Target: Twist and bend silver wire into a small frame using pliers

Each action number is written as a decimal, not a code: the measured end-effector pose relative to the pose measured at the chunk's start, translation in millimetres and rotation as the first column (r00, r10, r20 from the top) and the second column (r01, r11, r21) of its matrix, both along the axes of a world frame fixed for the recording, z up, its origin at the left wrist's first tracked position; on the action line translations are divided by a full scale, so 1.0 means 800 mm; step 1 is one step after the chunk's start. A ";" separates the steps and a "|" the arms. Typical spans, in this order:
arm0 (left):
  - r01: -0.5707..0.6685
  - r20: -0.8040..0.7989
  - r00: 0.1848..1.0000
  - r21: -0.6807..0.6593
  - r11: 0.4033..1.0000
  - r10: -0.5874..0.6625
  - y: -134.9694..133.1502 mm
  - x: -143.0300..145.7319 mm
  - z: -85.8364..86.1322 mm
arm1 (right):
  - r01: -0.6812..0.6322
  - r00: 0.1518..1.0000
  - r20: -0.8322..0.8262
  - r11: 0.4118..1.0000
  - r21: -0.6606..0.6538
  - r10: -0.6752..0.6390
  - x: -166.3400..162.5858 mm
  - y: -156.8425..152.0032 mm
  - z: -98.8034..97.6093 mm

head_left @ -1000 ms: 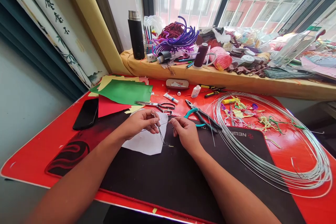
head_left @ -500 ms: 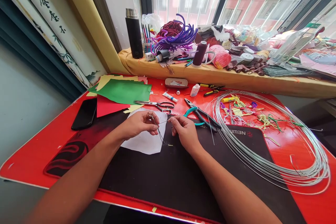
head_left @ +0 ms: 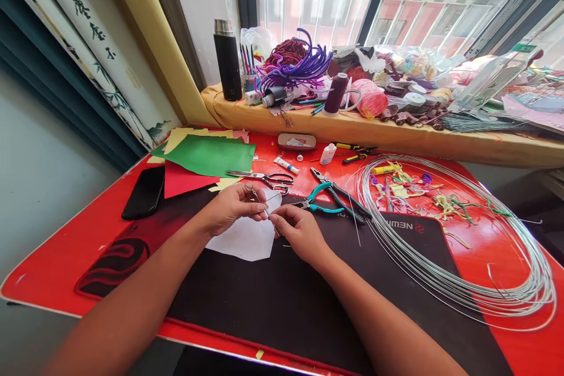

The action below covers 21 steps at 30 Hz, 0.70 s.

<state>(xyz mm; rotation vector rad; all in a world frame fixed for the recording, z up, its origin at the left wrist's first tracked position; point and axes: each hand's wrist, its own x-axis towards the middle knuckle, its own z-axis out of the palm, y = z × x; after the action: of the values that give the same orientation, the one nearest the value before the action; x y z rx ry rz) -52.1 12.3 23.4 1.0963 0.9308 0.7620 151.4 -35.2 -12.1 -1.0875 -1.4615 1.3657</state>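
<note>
My left hand [head_left: 232, 209] is closed in a pinch on a thin bent wire [head_left: 267, 210], which has a small loop above the fingers. Close beside it, my right hand [head_left: 298, 228] pinches the lower part of the same wire between thumb and forefinger. The wire's lower ends are partly hidden by the right fingers. Beneath the hands lies a white sheet of paper [head_left: 242, 242] on a dark desk mat [head_left: 264, 305]. Just past the right hand rest teal-handled pliers [head_left: 324, 200], with black-handled pliers [head_left: 337, 191] touching them.
Scissors [head_left: 267, 178] lie behind the hands. A large wire coil [head_left: 396, 267] spreads across the right side, around scraps [head_left: 405, 188]. Coloured paper [head_left: 215, 154] and a phone [head_left: 143, 192] are at left. A glue tube [head_left: 286, 165] and white bottle [head_left: 328, 154] stand farther back.
My right hand has moved left and slightly down, from a wire strand out at the side to the wire's lower part by the left fingers. The left hand stays nearly in place.
</note>
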 end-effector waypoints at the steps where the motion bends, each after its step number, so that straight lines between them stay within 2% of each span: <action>1: 0.002 -0.011 1.000 0.000 1.000 -0.002 0.000 0.001 -0.001 | 0.001 1.000 -0.002 1.000 -0.005 -0.001 0.000 0.000 0.000; 9: 0.060 -0.127 0.990 0.050 0.997 -0.053 0.001 0.002 -0.005 | -0.015 0.999 0.036 0.999 -0.033 0.017 0.001 0.000 -0.001; 21: 0.104 -0.155 0.984 0.073 0.992 -0.092 0.001 0.001 -0.001 | -0.001 0.987 0.158 1.000 0.011 -0.001 0.003 0.000 -0.004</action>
<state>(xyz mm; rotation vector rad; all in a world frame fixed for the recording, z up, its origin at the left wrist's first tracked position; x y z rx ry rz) -51.0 13.0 22.7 1.2755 0.9728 0.6463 153.6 -35.2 -15.7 -1.2117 -1.5806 1.2938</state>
